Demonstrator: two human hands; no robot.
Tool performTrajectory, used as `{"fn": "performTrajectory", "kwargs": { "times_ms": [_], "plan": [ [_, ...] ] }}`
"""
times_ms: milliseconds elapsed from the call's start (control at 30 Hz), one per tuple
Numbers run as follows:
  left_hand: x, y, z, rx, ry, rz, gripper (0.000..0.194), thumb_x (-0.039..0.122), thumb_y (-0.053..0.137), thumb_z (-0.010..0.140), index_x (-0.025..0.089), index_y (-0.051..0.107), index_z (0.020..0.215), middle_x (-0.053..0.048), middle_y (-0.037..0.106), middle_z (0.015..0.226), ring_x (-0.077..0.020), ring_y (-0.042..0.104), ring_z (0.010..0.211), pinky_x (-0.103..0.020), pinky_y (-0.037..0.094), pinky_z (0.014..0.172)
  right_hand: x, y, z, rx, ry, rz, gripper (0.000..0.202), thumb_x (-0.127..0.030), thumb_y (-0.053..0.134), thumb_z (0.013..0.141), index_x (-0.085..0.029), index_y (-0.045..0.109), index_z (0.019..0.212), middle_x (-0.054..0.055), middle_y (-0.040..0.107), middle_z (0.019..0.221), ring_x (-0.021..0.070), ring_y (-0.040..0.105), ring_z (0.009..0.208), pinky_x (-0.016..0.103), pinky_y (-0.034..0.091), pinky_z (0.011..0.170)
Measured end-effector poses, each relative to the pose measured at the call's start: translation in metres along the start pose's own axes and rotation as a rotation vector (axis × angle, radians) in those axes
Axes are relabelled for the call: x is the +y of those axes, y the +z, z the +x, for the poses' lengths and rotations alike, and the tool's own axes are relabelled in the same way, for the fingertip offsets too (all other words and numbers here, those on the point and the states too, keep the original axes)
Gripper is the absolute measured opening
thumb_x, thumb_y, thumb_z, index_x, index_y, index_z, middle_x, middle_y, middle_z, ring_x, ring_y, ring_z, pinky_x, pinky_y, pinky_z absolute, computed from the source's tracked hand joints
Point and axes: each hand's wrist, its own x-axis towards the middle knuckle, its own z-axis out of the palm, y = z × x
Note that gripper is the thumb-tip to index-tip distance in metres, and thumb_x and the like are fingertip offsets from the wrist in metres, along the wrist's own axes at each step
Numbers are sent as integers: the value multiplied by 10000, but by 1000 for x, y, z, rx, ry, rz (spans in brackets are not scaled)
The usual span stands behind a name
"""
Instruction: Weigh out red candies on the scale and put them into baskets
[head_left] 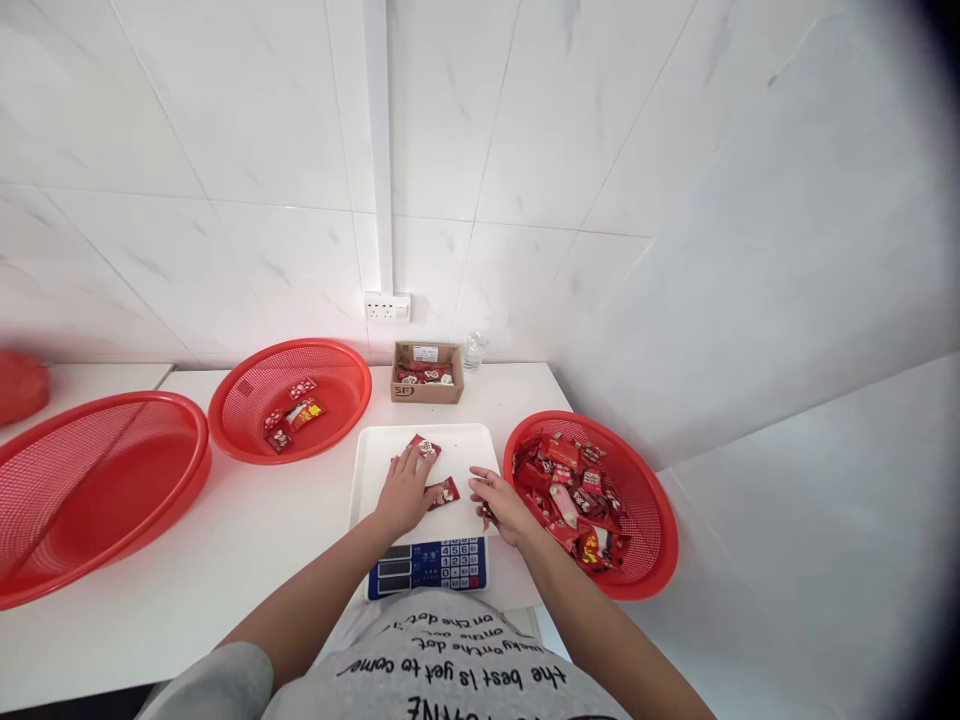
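Note:
On the white scale tray lie red packets, one near the back and one further forward. My left hand rests over them with its fingers spread, touching the packets and partly covering them. At the tray's right edge is my right hand, its fingers curled around a small dark red packet that is mostly hidden by the hand. Just right of it stands a red basket with many red packets inside. The scale's blue keypad panel shows below the tray.
A red basket with several packets stands at the back left, and another red basket at the far left. Behind the tray are a small cardboard box of red packets and a clear plastic item. A tiled wall borders the table.

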Motion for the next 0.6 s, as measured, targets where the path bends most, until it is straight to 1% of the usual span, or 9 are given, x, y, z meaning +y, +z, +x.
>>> {"fn": "performTrajectory", "kwargs": {
  "times_ms": [100,167,200,300,367,433,500,600],
  "plan": [
    [1,2,11,-100,-49,34,617,492,489,840,210,370,1377,-164,290,1475,-334,200,1373,-531,189,1078,-1,0,2,-7,18,153,332,-202,627,722,-189,550,1045,-28,522,616,72,460,484,168,342,422],
    [2,5,13,-152,-32,47,634,519,484,835,229,361,1385,-161,269,1487,-334,185,1378,-552,161,1079,-3,-2,2,-6,34,271,329,-172,629,711,-191,544,1028,-37,518,604,76,490,514,165,376,446],
    [2,6,12,-161,-13,55,627,524,484,833,244,366,1381,-152,267,1490,-329,185,1379,-557,150,1080,-4,-3,2,-4,43,328,333,-154,631,702,-194,542,1020,-40,520,606,76,501,525,168,398,463],
    [1,9,5,-144,30,78,569,526,473,839,265,424,1343,-131,282,1489,-318,195,1378,-560,134,1084,-6,-7,2,-1,59,448,352,-90,629,664,-203,546,986,-41,557,656,72,522,540,189,458,509],
    [0,9,-1,-141,44,76,541,518,477,841,255,463,1314,-135,286,1487,-319,200,1377,-553,140,1087,-5,-9,3,12,47,482,358,-39,615,644,-201,549,956,-35,588,713,70,545,566,202,491,544],
    [0,10,-7,-142,59,62,547,504,496,836,246,461,1317,-144,293,1483,-319,203,1376,-554,153,1085,-3,-10,5,17,35,497,333,-23,615,651,-199,552,927,-32,599,726,75,568,593,215,517,583],
    [2,10,-9,-127,64,49,573,473,521,830,234,429,1342,-150,296,1480,-320,195,1379,-560,165,1082,1,-10,7,6,28,520,267,-54,634,681,-200,554,889,-29,602,708,84,589,614,223,532,615],
    [7,12,-9,-98,63,33,611,446,547,821,247,382,1375,-137,271,1494,-335,165,1384,-598,154,1069,4,-9,9,-32,18,528,127,-159,651,741,-192,559,822,-7,623,713,95,611,634,223,539,632]
  ]
}}
